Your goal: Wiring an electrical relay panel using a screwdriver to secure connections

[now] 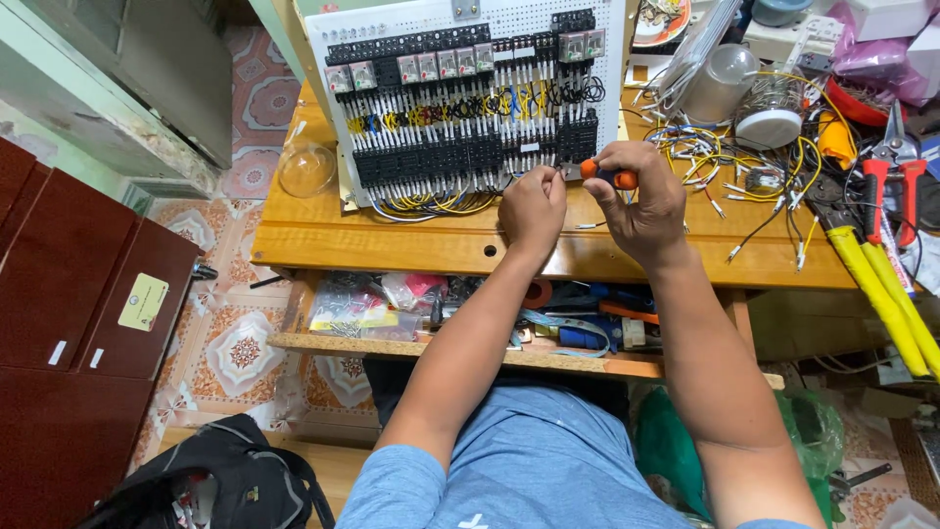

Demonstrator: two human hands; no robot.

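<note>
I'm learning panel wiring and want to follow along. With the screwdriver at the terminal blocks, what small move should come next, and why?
Probably a short twist of the orange-handled screwdriver by the right hand. Its tip already points at the lower row of black terminal blocks, and the left hand rests at that spot, seemingly steadying a wire. Whether the tip is seated in a screw is too small to tell.

A perforated wiring board (460,108) stands tilted at the back of the workbench (323,235), with a clear dome (306,168) just left of it. Both hands meet at its lower right edge. Loose wires (744,167) lie to the right, with pliers (893,167) beyond them. A cluttered shelf (392,345) sits beneath the bench top.
</note>
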